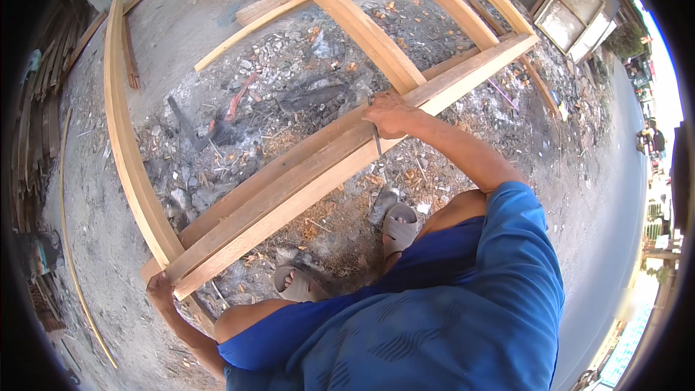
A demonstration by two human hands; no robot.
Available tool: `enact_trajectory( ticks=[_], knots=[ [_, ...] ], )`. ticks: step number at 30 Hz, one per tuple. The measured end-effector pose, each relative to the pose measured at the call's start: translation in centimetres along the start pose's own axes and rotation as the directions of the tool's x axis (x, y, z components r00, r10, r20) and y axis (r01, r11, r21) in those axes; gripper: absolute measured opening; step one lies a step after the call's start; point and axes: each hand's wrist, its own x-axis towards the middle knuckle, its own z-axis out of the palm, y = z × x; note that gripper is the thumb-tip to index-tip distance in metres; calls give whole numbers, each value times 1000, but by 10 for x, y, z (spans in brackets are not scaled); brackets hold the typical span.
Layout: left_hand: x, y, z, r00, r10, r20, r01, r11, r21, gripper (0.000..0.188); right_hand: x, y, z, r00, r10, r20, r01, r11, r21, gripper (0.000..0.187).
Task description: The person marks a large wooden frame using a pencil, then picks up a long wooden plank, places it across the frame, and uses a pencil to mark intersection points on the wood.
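Observation:
A long wooden beam point(289, 199) runs slantwise in front of me, from low on the left to high on the right. At its near left end, my left hand point(161, 291) pinches the corner, thumb and fingers closed on the wood. My right hand point(392, 116) is closed over the beam near its middle. A thin dark strip point(377, 143) sticks out below that hand, crossing the beam's near face; its kind is hard to tell. Just beyond my right hand, a wooden crosspiece point(362, 32) meets the beam. Another crosspiece point(130, 152) joins near the left end.
More crosspieces point(452, 7) reach away at the far right. Beneath the frame lies ground with rubble, ash and wood shavings point(318, 228). Old planks point(36, 123) are stacked at the left, near a thin pole point(69, 246). A framed panel point(572, 11) leans at the upper right, beside a road point(626, 195).

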Motion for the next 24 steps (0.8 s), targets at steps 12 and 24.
enact_trajectory(
  ticks=[12,24],
  knots=[
    [-1,-1,-7,998,-44,38,44,999,21,26,-12,19,13,987,91,-133,-87,996,34,31],
    [-11,3,4,998,-55,12,55,998,12,27,-10,18,-1,990,7,-141,-15,998,-53,30]
  ],
)
